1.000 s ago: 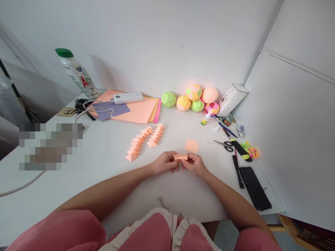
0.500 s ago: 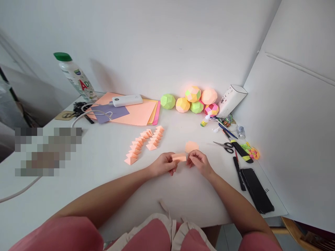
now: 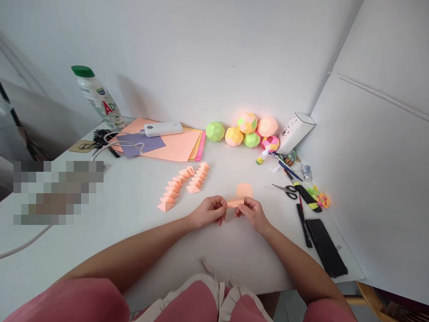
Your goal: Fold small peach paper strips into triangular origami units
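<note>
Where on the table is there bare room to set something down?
Free: left of the folded rows, below the sheets; between the balls and the loose papers; between the right hand and the black pen. Crowded: the right edge, with scissors, cutter and phone.

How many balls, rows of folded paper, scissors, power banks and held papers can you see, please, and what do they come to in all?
Balls: 6
Rows of folded paper: 2
Scissors: 1
Power bank: 1
Held paper: 1
Total: 11
</note>
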A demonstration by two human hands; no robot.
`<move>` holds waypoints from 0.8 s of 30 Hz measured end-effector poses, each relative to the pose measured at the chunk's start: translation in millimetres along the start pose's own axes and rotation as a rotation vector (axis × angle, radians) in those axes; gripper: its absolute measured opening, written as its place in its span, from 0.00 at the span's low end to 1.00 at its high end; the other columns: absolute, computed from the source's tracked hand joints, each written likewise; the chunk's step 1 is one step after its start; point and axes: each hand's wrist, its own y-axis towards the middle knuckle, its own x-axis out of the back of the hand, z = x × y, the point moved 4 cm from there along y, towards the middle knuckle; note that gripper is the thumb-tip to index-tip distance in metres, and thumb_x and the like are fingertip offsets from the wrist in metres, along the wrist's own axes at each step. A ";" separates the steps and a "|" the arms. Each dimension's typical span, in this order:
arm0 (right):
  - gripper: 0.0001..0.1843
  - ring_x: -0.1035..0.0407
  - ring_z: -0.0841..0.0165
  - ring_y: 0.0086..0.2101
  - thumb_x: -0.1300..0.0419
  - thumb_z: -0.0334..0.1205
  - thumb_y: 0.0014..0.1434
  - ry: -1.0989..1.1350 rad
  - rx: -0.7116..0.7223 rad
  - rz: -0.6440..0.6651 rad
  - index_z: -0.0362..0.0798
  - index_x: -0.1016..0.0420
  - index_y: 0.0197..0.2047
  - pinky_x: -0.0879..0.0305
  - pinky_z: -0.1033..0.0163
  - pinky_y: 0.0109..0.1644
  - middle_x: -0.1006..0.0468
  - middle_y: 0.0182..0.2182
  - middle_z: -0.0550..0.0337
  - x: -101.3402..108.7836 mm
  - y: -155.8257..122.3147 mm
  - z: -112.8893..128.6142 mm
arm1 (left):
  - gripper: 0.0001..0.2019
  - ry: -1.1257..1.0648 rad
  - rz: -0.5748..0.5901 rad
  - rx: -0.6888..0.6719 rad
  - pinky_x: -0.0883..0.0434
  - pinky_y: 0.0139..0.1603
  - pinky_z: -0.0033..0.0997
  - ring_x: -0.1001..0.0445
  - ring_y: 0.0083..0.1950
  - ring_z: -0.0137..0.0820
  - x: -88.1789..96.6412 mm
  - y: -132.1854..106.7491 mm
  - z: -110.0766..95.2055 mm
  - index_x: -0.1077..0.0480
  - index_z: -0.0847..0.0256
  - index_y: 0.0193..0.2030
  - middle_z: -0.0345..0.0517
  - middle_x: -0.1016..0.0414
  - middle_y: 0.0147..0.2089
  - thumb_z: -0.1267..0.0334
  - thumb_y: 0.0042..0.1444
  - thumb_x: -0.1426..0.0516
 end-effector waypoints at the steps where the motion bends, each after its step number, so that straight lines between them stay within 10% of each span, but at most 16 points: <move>1: 0.11 0.33 0.71 0.24 0.42 0.40 0.52 0.010 -0.001 -0.011 0.46 0.36 0.21 0.34 0.63 0.32 0.29 0.20 0.63 1.0 0.6 -0.4 | 0.10 -0.025 -0.007 -0.017 0.35 0.24 0.24 0.31 0.22 0.24 0.4 0.2 -1.0 0.40 0.62 0.30 0.39 0.30 0.24 0.57 0.55 0.47; 9: 0.09 0.33 0.71 0.25 0.43 0.42 0.53 -0.093 0.059 0.019 0.47 0.37 0.28 0.35 0.64 0.30 0.30 0.23 0.63 -4.5 -1.3 -4.9 | 0.17 -0.199 -0.067 -0.085 0.35 0.22 0.23 0.27 0.26 0.27 1.4 7.8 -0.1 0.50 0.58 0.32 0.38 0.28 0.27 0.56 0.52 0.42; 18: 0.21 0.35 0.62 0.45 0.42 0.30 0.50 -0.477 0.657 0.011 0.52 0.37 0.48 0.32 0.64 0.30 0.40 0.53 0.48 -2.8 -5.4 7.8 | 0.14 -0.177 -0.047 -0.098 0.38 0.21 0.23 0.33 0.19 0.21 3.2 8.5 0.4 0.45 0.59 0.34 0.34 0.33 0.25 0.54 0.54 0.44; 24: 0.09 0.34 0.64 0.43 0.47 0.31 0.55 -0.471 0.661 -0.002 0.50 0.30 0.38 0.31 0.60 0.36 0.36 0.50 0.50 -0.5 -2.8 13.6 | 0.17 -0.012 0.033 -0.074 0.36 0.26 0.26 0.35 0.22 0.23 0.1 4.1 -0.8 0.37 0.60 0.47 0.35 0.35 0.24 0.52 0.56 0.47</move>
